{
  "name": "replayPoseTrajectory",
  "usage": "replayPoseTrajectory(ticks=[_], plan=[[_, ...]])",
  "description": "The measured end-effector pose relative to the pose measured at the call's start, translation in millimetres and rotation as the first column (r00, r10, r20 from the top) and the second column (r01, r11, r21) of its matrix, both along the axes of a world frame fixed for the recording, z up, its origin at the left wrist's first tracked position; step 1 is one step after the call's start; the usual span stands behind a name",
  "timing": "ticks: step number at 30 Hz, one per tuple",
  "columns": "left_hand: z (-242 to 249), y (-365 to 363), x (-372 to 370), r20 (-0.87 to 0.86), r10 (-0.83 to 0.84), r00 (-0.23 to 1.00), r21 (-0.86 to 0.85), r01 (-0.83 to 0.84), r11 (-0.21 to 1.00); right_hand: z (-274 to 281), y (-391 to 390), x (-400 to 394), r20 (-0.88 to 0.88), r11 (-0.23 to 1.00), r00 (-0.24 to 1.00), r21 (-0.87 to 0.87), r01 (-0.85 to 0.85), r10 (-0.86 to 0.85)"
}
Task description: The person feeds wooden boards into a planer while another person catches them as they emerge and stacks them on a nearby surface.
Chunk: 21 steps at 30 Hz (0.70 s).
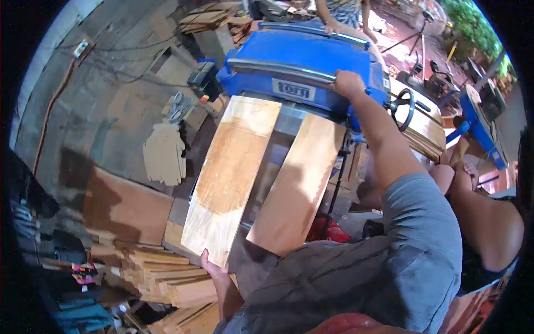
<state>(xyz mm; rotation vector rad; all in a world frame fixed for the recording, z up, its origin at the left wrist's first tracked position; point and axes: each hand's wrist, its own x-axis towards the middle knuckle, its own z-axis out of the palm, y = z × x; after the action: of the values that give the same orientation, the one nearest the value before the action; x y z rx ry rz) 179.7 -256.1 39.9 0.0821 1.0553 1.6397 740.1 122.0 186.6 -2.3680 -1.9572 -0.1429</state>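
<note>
A blue planer (300, 55) with chrome rollers stands ahead of me. Two boards lie side by side on its infeed side: a pale board with a darker middle (236, 150) at left, and a reddish-brown board (300, 183) at right. My left hand (215, 267) is at the near end of the left board, thumb on its top and fingers beneath the edge. My right hand (349, 84) is closed round the right end of the front chrome roller (278, 70).
A person's hands (332, 28) are at the machine's far side. Another person's arm (481, 211) is at right. Stacked boards (161, 275) lie at lower left. A handwheel (405, 110) juts from the machine's right side. A brown panel (125, 206) lies on the left.
</note>
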Motion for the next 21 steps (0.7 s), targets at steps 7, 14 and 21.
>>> replayPoseTrajectory(ticks=[7, 14, 21], plan=[[10.3, 70.8, 39.4, 0.026, -0.094, 0.995, 0.053, 0.093, 0.994, -10.0, 5.7, 11.6, -0.004, 0.999, 0.999, 0.004, -0.034, 0.034], [42.0, 113.5, 119.0, 0.078, -0.153, 0.985, 0.155, 0.140, 0.978, -26.9, 10.2, 23.6, -0.043, 0.987, 0.991, 0.103, -0.124, 0.129], [76.0, 170.8, 202.6, 0.064, -0.264, 0.962, 0.318, 0.231, 0.920, -20.3, 5.3, 27.1, -0.115, 0.985, 0.980, 0.074, -0.156, 0.164]])
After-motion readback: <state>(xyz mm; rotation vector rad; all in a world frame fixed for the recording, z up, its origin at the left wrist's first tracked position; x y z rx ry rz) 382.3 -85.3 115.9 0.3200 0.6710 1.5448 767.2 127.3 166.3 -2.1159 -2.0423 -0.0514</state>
